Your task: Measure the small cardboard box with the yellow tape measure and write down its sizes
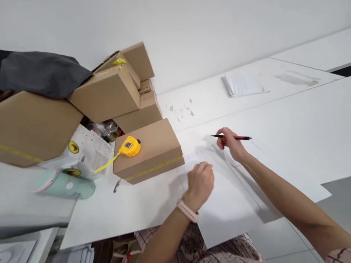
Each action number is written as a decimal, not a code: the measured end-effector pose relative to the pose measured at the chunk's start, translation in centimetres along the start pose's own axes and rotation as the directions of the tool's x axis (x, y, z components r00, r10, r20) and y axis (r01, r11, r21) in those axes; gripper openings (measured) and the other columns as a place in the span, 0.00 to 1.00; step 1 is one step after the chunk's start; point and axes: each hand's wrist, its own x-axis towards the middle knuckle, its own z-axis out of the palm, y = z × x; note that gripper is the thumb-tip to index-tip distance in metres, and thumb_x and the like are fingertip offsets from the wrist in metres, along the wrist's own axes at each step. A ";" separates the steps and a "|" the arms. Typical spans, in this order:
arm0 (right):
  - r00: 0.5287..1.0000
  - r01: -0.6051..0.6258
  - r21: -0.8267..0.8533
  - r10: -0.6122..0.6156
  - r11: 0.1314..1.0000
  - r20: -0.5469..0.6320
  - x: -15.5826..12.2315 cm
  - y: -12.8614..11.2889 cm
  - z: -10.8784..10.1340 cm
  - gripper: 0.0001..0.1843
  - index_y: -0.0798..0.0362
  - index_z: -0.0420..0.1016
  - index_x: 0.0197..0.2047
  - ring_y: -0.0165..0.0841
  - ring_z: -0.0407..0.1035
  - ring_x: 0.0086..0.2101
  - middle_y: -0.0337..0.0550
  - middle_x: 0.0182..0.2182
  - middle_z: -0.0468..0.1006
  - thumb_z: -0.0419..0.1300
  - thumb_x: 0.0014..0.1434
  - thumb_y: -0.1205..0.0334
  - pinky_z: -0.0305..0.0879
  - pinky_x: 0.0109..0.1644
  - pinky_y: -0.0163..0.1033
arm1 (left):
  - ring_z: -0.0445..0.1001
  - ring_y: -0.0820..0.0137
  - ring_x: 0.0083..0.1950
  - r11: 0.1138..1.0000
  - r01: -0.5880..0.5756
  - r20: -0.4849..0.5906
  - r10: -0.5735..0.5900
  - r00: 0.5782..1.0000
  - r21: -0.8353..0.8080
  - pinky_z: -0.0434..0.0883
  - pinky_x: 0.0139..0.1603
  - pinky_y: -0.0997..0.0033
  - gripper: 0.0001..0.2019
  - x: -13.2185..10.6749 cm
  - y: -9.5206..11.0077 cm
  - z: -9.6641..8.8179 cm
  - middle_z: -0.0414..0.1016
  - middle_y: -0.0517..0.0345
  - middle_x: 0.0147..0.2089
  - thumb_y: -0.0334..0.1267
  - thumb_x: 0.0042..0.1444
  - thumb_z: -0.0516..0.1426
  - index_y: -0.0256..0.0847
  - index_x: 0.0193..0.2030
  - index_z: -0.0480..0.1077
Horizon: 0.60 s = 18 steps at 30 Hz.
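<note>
My right hand [232,144] is closed around a red and black pen [242,137], held nearly level above the table. Under both hands lie white sheets of paper [226,203], with faint handwriting along their far part. One sheet looks bent up along a long edge below my right hand, and its near end hangs past the table edge. My left hand [201,181], a pink band at its wrist, is curled over the paper's left side. Its fingers are closed and slightly blurred; whether they pinch anything is hidden.
Left of the paper, a cardboard box [152,152] carries a yellow tape measure [130,146], its blade pulled out. Another pen [117,186], a mint-green cylindrical case [66,184] and stacked boxes [107,93] lie further left. A white stack [244,83] sits by the wall.
</note>
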 end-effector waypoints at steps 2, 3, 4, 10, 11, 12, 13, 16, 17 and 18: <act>0.993 -0.036 -0.005 0.036 0.999 0.113 0.7 1.4 1.2 0.23 0.50 0.71 0.40 0.31 0.65 0.24 0.36 0.21 0.72 0.52 0.63 0.37 0.62 0.32 0.38 | 0.77 0.58 0.51 0.994 0.067 0.158 -0.080 0.984 0.081 0.74 0.50 0.60 0.19 1.0 2.0 3.5 0.70 0.42 0.64 0.35 0.67 0.50 0.35 0.63 0.66; 0.987 -0.044 -0.040 0.049 0.998 0.155 1.0 2.1 1.6 0.23 0.50 0.72 0.38 0.32 0.66 0.27 0.37 0.23 0.73 0.54 0.62 0.37 0.63 0.35 0.38 | 0.76 0.56 0.53 0.989 0.092 0.208 -0.114 0.972 0.113 0.74 0.50 0.57 0.23 1.5 2.4 4.6 0.64 0.38 0.68 0.39 0.68 0.50 0.33 0.67 0.61; 0.982 -0.040 -0.094 0.057 0.995 0.182 1.3 2.8 1.8 0.23 0.51 0.73 0.36 0.32 0.65 0.28 0.38 0.24 0.72 0.57 0.60 0.38 0.63 0.36 0.39 | 0.76 0.53 0.54 0.984 0.114 0.242 -0.145 0.960 0.135 0.74 0.51 0.55 0.28 2.0 2.6 5.3 0.60 0.36 0.71 0.44 0.68 0.51 0.32 0.70 0.57; 0.989 0.048 -0.254 -0.010 0.966 0.148 1.7 5.1 1.3 0.21 0.52 0.70 0.31 0.31 0.60 0.27 0.35 0.24 0.67 0.61 0.58 0.40 0.58 0.34 0.38 | 0.74 0.48 0.57 0.973 0.196 0.339 -0.225 0.913 0.119 0.71 0.55 0.51 0.33 3.1 1.5 5.7 0.42 0.37 0.77 0.57 0.65 0.51 0.40 0.70 0.53; 0.990 0.051 -0.232 -0.018 0.971 0.142 1.6 5.3 1.2 0.20 0.51 0.70 0.33 0.30 0.60 0.28 0.35 0.25 0.69 0.62 0.58 0.41 0.58 0.34 0.38 | 0.75 0.48 0.56 0.974 0.195 0.344 -0.222 0.912 0.112 0.71 0.55 0.50 0.32 3.1 1.4 5.6 0.41 0.37 0.77 0.57 0.65 0.51 0.40 0.69 0.55; 0.990 0.051 -0.210 -0.022 0.976 0.138 1.5 5.4 1.1 0.20 0.51 0.70 0.34 0.30 0.61 0.28 0.35 0.26 0.70 0.63 0.57 0.42 0.59 0.34 0.37 | 0.76 0.49 0.55 0.975 0.191 0.343 -0.217 0.914 0.110 0.71 0.55 0.50 0.31 3.1 1.3 5.6 0.41 0.37 0.77 0.57 0.65 0.51 0.41 0.68 0.56; 0.991 0.046 -0.198 -0.020 0.979 0.134 1.4 5.6 1.1 0.20 0.51 0.70 0.35 0.31 0.61 0.28 0.36 0.26 0.70 0.64 0.56 0.42 0.59 0.33 0.37 | 0.77 0.49 0.54 0.977 0.184 0.341 -0.212 0.916 0.111 0.71 0.54 0.50 0.31 3.1 1.3 5.5 0.41 0.36 0.77 0.57 0.65 0.51 0.41 0.68 0.56; 0.996 0.034 -0.250 -0.011 0.968 0.091 1.2 5.9 0.9 0.19 0.51 0.67 0.30 0.30 0.60 0.25 0.34 0.22 0.67 0.65 0.54 0.44 0.57 0.30 0.37 | 0.77 0.49 0.52 0.974 0.181 0.333 -0.217 0.918 0.134 0.71 0.53 0.49 0.31 3.2 1.3 5.6 0.40 0.37 0.77 0.56 0.65 0.51 0.42 0.68 0.55; 0.996 0.041 -0.285 -0.018 0.958 0.082 1.2 6.0 0.9 0.19 0.50 0.66 0.28 0.29 0.58 0.24 0.33 0.20 0.65 0.65 0.55 0.45 0.55 0.30 0.37 | 0.77 0.49 0.52 0.974 0.182 0.332 -0.219 0.918 0.138 0.71 0.53 0.49 0.31 3.2 1.3 5.7 0.39 0.37 0.77 0.57 0.65 0.51 0.42 0.68 0.55; 0.996 0.054 -0.319 -0.029 0.946 0.083 1.2 6.1 0.9 0.19 0.50 0.65 0.27 0.29 0.56 0.23 0.32 0.19 0.62 0.64 0.56 0.46 0.54 0.29 0.37 | 0.77 0.49 0.53 0.974 0.182 0.331 -0.218 0.918 0.137 0.71 0.53 0.49 0.31 3.2 1.3 5.7 0.39 0.37 0.77 0.57 0.65 0.52 0.42 0.68 0.54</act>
